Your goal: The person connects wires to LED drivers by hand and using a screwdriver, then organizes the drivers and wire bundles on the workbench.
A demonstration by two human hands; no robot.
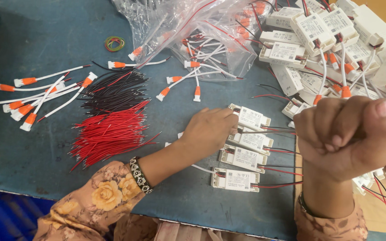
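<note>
Left hand: left hand [211, 129] is lying flat, fingers bent a little, pressing on the row of white boxes [242, 154] and gripping nothing.
Far left: white cables with orange ends [36, 96] are lying loose on the blue table [32, 40].
Next over: red wires [108, 136] are sitting in a heap, touching the black wires [115, 89] above them.
Top middle: clear bag [188, 31] is holding more cables.
Right hand: right hand [345, 136] is making a tight fist, pinching thin wires running from the white boxes.
Far right: pile of white boxes [336, 40] is lying behind the fist.
</note>
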